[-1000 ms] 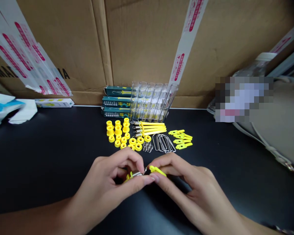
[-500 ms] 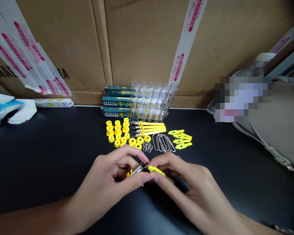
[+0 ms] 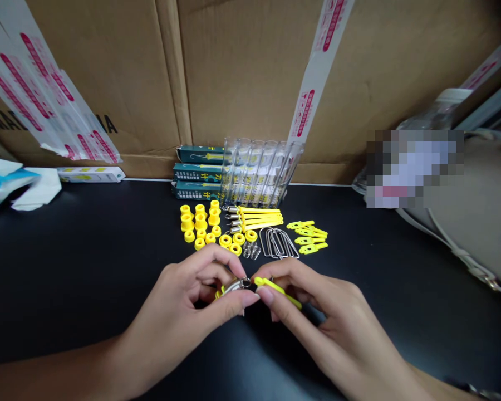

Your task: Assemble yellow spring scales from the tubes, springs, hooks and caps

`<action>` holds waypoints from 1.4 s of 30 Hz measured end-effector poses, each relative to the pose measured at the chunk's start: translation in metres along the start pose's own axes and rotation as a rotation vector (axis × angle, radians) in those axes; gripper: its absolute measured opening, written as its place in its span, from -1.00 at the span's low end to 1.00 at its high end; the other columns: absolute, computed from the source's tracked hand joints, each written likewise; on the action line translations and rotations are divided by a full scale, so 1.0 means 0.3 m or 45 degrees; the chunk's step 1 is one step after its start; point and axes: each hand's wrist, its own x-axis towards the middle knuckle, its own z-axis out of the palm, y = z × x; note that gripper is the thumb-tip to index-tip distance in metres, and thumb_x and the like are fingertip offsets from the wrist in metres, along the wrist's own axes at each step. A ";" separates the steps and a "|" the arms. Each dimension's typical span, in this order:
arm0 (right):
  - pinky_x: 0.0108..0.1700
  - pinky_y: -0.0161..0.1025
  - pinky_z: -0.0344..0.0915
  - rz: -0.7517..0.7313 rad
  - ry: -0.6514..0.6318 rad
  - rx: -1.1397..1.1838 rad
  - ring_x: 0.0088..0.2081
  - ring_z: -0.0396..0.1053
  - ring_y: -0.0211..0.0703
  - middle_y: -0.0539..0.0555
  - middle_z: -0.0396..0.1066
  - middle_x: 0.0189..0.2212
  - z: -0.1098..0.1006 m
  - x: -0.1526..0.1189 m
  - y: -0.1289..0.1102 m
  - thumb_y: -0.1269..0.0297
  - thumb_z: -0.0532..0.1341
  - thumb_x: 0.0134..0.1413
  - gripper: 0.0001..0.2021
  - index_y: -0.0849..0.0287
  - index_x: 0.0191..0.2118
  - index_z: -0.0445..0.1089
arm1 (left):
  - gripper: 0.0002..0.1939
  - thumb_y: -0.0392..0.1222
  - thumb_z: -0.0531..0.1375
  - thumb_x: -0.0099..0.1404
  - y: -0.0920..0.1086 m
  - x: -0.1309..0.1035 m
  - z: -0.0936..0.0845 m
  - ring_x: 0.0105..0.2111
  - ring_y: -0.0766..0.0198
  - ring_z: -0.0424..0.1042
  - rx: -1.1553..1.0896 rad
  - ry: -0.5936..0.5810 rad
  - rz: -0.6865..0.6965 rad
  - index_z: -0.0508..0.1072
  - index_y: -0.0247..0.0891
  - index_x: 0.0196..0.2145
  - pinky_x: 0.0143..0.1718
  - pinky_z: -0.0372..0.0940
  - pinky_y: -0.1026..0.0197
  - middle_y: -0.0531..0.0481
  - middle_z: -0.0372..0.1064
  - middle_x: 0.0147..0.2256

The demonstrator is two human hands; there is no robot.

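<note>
Between the thumb and fingers of my left hand is a metal spring with a wire loop at its right end. A bit of yellow plastic shows behind it, mostly hidden by the fingers. My right hand pinches a slim yellow plastic piece whose small eyelet end faces the spring's loop. A narrow gap separates loop and eyelet, and the two thumb tips are close together. Just beyond the hands lie bent wire hooks, small loose springs and flat yellow tabs.
Yellow collars, yellow rings and yellow rods with springs lie mid-table. Clear tubes lean on green boxes before a cardboard wall. A bottle and beige bag stand right.
The spring's loop has turned slightly downward in my left hand. The yellow piece in my right hand has shifted a little right, away from the loop.
</note>
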 end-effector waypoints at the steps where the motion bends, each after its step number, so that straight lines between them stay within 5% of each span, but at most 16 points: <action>1: -0.46 -0.38 0.23 0.022 -0.010 0.030 -0.51 0.33 -0.33 -0.11 0.45 -0.45 0.001 0.002 -0.002 0.28 0.13 0.36 -0.89 0.07 -0.14 0.41 | -0.79 -0.07 0.32 0.25 0.000 0.000 0.000 -0.63 0.44 0.26 0.003 0.000 0.002 0.37 -0.20 -0.30 -0.67 0.14 0.46 0.16 0.40 -0.53; 12: -0.36 -0.37 0.31 0.114 -0.119 0.211 -0.39 0.39 -0.26 -0.02 0.46 -0.36 0.019 0.007 0.006 0.20 0.11 0.37 -0.84 0.12 -0.16 0.39 | -0.87 -0.11 0.28 0.27 0.007 -0.010 0.006 -0.42 0.33 0.46 0.073 -0.022 0.098 0.43 -0.19 -0.32 -0.41 0.29 0.37 0.10 0.47 -0.43; 17: -0.32 -0.37 0.36 0.116 -0.131 0.200 -0.35 0.42 -0.24 0.02 0.48 -0.34 0.017 0.001 0.003 0.20 0.11 0.37 -0.83 0.14 -0.15 0.39 | -0.94 -0.15 0.17 0.37 0.005 -0.022 -0.001 -0.48 0.38 0.28 0.054 -0.074 0.222 0.41 -0.14 -0.22 -0.46 0.19 0.38 0.15 0.31 -0.46; 21: -0.34 -0.35 0.35 0.088 -0.116 0.167 -0.38 0.40 -0.24 0.02 0.49 -0.36 0.018 0.000 0.002 0.20 0.11 0.36 -0.83 0.15 -0.17 0.39 | -0.81 -0.07 0.07 0.44 -0.001 -0.020 -0.008 -0.54 0.38 0.08 0.006 -0.084 0.162 0.41 -0.17 -0.23 -0.54 0.03 0.36 0.16 0.15 -0.53; 31: -0.34 -0.34 0.35 -0.030 -0.072 0.006 -0.38 0.45 -0.24 -0.02 0.44 -0.41 0.013 -0.005 -0.013 0.33 0.11 0.34 -0.87 0.16 -0.17 0.41 | -0.65 -0.03 0.00 0.43 -0.008 -0.003 -0.010 -0.56 0.35 0.02 -0.155 -0.121 -0.004 0.34 -0.23 -0.44 -0.56 -0.06 0.29 0.13 0.10 -0.58; 37: -0.28 -0.35 0.39 -0.040 -0.048 -0.043 -0.36 0.48 -0.24 -0.03 0.45 -0.39 0.004 -0.015 -0.027 0.35 0.13 0.32 -0.89 0.13 -0.14 0.41 | -0.58 0.00 -0.11 0.49 -0.036 0.008 -0.020 -0.52 0.30 0.00 -0.261 -0.268 0.061 0.08 -0.19 -0.52 -0.46 -0.02 0.20 0.12 0.04 -0.56; 42: -0.30 -0.35 0.37 -0.052 -0.084 -0.061 -0.38 0.47 -0.25 -0.03 0.50 -0.37 0.005 -0.019 -0.029 0.35 0.13 0.33 -0.89 0.12 -0.15 0.40 | -0.55 0.07 -0.01 0.40 -0.052 0.019 -0.019 -0.59 0.34 -0.09 -0.536 -0.423 0.051 0.04 -0.18 -0.57 -0.51 -0.10 0.20 0.17 -0.06 -0.60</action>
